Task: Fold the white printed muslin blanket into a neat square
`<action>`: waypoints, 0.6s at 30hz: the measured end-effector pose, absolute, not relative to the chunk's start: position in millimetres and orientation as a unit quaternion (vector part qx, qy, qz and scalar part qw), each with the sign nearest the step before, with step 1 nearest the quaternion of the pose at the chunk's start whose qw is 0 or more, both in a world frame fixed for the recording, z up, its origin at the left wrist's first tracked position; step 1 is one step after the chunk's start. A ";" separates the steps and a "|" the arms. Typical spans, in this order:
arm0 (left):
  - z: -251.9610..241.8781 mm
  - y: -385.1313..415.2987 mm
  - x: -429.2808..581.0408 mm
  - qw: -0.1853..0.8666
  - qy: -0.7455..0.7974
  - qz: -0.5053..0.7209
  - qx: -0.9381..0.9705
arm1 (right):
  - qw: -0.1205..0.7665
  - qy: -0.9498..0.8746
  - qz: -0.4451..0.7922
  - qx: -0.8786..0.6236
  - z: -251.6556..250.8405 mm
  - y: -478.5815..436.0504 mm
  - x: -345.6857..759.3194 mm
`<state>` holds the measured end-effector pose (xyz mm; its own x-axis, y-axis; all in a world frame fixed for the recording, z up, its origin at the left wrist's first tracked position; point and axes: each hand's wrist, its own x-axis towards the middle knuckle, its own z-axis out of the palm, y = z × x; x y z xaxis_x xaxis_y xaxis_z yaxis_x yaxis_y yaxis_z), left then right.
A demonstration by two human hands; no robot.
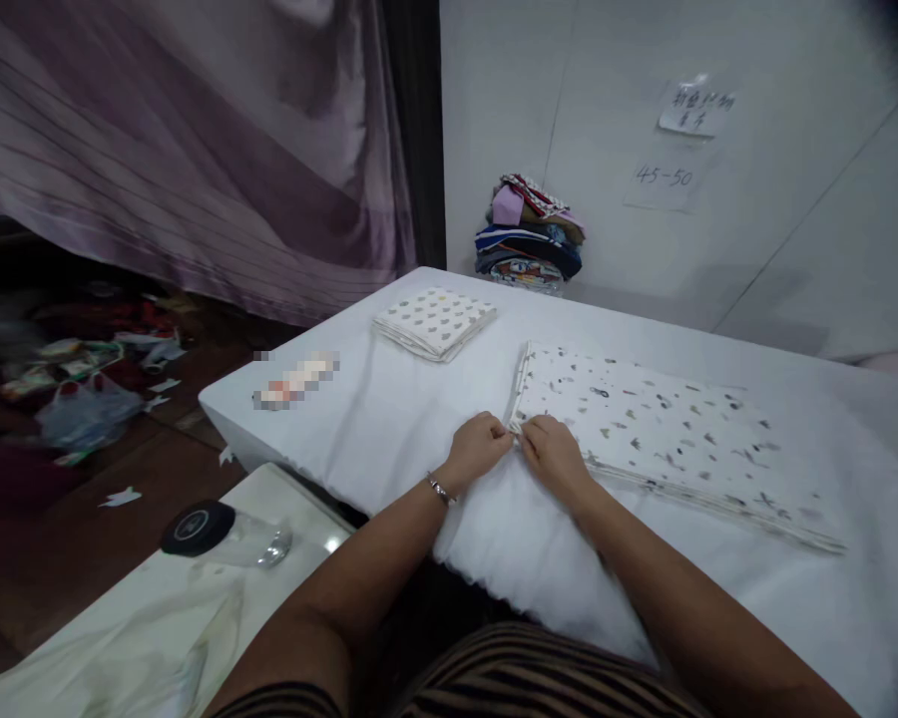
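A white cloth with small dark prints (666,429) lies folded into a long flat strip on the white table cover (389,419). My left hand (477,449) and my right hand (554,454) sit side by side at the cloth's near left corner. Both are closed in a pinch on that corner's edge. A bracelet circles my left wrist. Farther back on the table rests a smaller folded cloth with pale prints (435,321), apart from both hands.
A stack of coloured folded fabrics (531,239) stands against the wall at the table's far edge. A small blurred item (295,381) lies near the left corner. A clear jar with a black lid (224,534) rests on a lower surface to my left. Litter covers the floor.
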<state>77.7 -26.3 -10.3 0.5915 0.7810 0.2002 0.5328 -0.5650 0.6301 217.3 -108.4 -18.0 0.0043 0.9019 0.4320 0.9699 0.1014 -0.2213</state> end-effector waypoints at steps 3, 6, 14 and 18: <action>-10.6 -25.7 76.1 0.267 0.380 0.240 0.852 | 0.251 -0.700 -0.061 -0.666 -18.5 -108.6 217.4; -9.8 -25.5 74.2 0.277 0.374 0.251 0.849 | 0.256 -0.704 -0.055 -0.660 -18.6 -109.4 217.5; -8.8 -24.4 73.3 0.299 0.367 0.267 0.839 | 0.283 -0.695 -0.017 -0.660 -12.3 -113.0 216.2; -11.2 -23.8 74.1 0.283 0.361 0.268 0.847 | 0.297 -0.692 -0.022 -0.658 -13.9 -110.9 216.0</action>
<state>74.1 -23.8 -11.2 0.5964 0.7630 0.2493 0.4600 -0.5794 0.6728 216.0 -110.9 -13.9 0.0423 0.8972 0.4395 0.9230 0.1333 -0.3610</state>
